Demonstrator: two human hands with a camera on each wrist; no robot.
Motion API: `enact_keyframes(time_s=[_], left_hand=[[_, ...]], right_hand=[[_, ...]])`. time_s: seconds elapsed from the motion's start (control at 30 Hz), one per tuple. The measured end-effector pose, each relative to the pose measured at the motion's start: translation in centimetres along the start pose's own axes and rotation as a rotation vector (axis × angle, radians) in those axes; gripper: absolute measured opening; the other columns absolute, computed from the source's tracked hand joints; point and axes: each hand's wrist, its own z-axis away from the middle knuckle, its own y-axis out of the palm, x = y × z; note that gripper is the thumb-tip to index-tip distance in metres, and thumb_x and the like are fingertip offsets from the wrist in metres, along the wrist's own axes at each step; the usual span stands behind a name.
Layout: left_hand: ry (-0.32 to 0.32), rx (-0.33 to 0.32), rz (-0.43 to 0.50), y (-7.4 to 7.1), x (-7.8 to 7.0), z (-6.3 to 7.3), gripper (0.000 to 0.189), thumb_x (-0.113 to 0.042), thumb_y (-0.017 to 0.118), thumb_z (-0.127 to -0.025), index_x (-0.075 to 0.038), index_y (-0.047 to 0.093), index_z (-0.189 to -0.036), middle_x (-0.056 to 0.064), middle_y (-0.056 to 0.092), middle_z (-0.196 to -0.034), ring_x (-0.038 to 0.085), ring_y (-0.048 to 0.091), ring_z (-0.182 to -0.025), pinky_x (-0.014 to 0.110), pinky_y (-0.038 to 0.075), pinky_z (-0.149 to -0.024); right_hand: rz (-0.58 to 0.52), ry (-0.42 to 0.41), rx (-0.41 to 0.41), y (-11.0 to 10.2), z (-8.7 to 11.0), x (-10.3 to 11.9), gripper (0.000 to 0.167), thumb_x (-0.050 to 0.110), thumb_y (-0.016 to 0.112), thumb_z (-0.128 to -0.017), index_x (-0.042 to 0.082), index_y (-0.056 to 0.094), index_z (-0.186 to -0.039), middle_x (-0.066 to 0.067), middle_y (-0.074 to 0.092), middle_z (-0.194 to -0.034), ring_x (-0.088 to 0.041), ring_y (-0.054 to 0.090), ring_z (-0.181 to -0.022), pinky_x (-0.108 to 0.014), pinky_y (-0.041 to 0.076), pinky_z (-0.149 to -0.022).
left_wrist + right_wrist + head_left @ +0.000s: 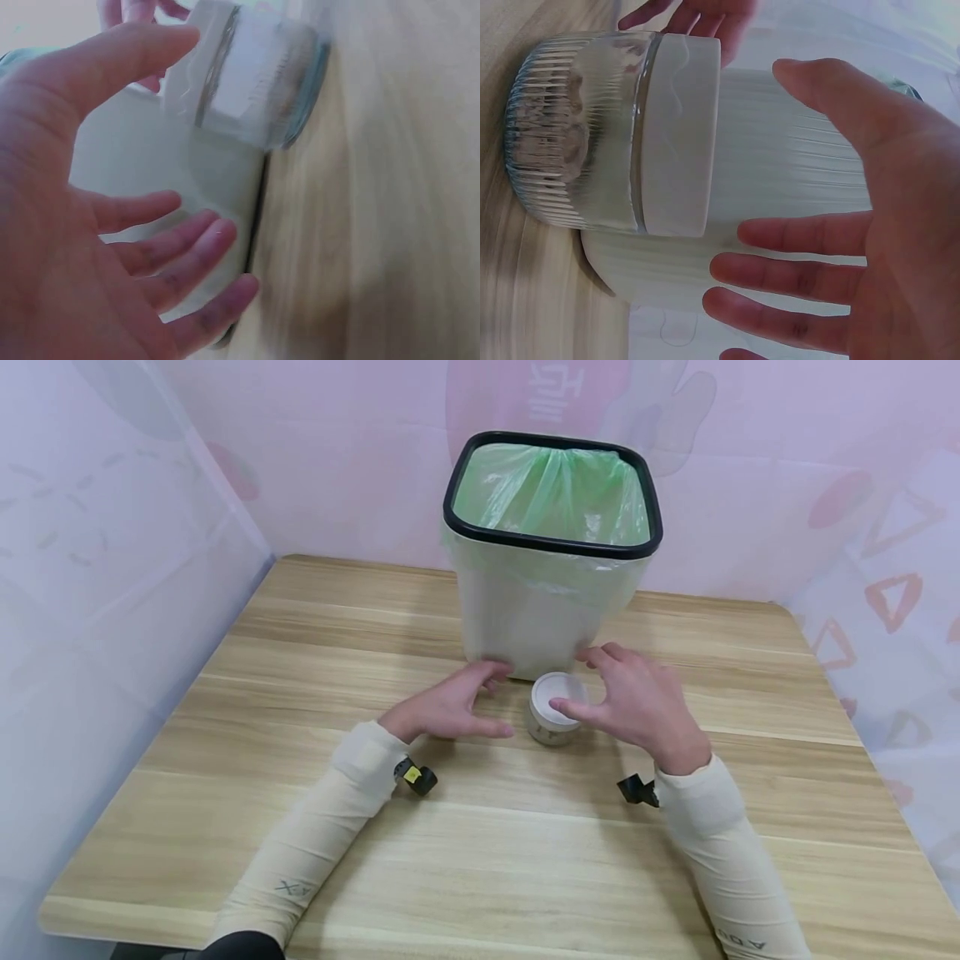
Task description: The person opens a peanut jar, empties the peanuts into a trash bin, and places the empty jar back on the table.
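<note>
A small ribbed glass jar (555,135) with a white lid (553,695) stands upright on the table, close in front of the bin. Some brownish pieces show through its glass in the right wrist view. To its left, my left hand (457,702) is held with thumb and fingers spread, a gap between it and the jar. My right hand (633,702) hovers at the jar's right side, its thumb overlapping the lid in the head view. In the right wrist view its relaxed fingers (795,274) stand apart from the lid. Neither hand holds anything.
Behind the jar stands a tall white bin (525,610) with a black rim (551,543) and a green plastic liner (555,493). Everything rests on a wood-grain table (480,868). Patterned curtains (345,460) enclose its back and sides.
</note>
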Motion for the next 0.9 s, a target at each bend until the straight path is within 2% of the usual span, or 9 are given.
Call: enact_keyframes(time_s=[0.2, 0.3, 0.43, 0.57, 0.73, 0.9], left_hand=[[0.020, -0.024, 0.021, 1.0, 0.0, -0.4, 0.099, -0.032, 0.089, -0.084, 0.000, 0.034, -0.159, 0.020, 0.046, -0.155, 0.036, 0.050, -0.140, 0.048, 0.045, -0.120], [0.017, -0.015, 0.044, 1.4, 0.0, -0.5, 0.100, -0.033, 0.089, -0.084, -0.001, 0.032, -0.160, 0.018, 0.043, -0.159, 0.035, 0.049, -0.144, 0.047, 0.043, -0.123], [0.049, -0.010, 0.075, 2.0, 0.1, -0.9, 0.099, -0.029, 0.090, -0.085, -0.002, 0.032, -0.160, 0.018, 0.040, -0.162, 0.035, 0.046, -0.148, 0.045, 0.040, -0.125], [0.101, -0.021, 0.071, 2.6, 0.1, -1.4, 0.097, -0.025, 0.091, -0.084, 0.000, 0.034, -0.158, 0.018, 0.041, -0.161, 0.034, 0.047, -0.147, 0.043, 0.040, -0.126], [0.110, -0.024, 0.063, 3.4, -0.2, -2.0, 0.097, -0.028, 0.091, -0.083, -0.002, 0.035, -0.158, 0.014, 0.044, -0.158, 0.029, 0.047, -0.146, 0.042, 0.039, -0.126], [0.143, -0.034, 0.117, 4.0, -0.5, -2.6, 0.098, -0.024, 0.093, -0.082, -0.004, 0.034, -0.158, 0.012, 0.045, -0.156, 0.026, 0.049, -0.145, 0.041, 0.040, -0.126]], right_hand=[[0.009, -0.028, -0.018, 0.3, -0.1, 0.1, 0.079, 0.078, 0.069, -0.083, 0.020, 0.067, -0.136, -0.006, 0.075, -0.127, -0.033, 0.074, -0.106, -0.052, 0.058, -0.068], [0.006, -0.038, -0.028, 0.4, -0.2, 0.2, 0.079, 0.078, 0.070, -0.082, 0.020, 0.068, -0.134, -0.006, 0.075, -0.124, -0.033, 0.074, -0.103, -0.051, 0.058, -0.066], [0.013, -0.052, -0.037, 0.5, -0.1, 0.2, 0.078, 0.078, 0.071, -0.081, 0.021, 0.068, -0.133, -0.004, 0.075, -0.122, -0.034, 0.075, -0.096, -0.050, 0.056, -0.062], [0.015, -0.073, -0.045, 0.6, -0.1, 0.3, 0.076, 0.078, 0.072, -0.080, 0.021, 0.069, -0.131, -0.003, 0.075, -0.121, -0.033, 0.074, -0.091, -0.050, 0.056, -0.061], [0.006, -0.103, -0.054, 1.1, 0.0, 0.6, 0.074, 0.077, 0.074, -0.078, 0.022, 0.070, -0.129, 0.000, 0.074, -0.119, -0.027, 0.073, -0.087, -0.048, 0.056, -0.059], [0.018, -0.128, -0.073, 1.7, -0.2, 0.9, 0.076, 0.078, 0.072, -0.079, 0.023, 0.069, -0.131, 0.001, 0.073, -0.126, -0.027, 0.073, -0.092, -0.050, 0.058, -0.063]])
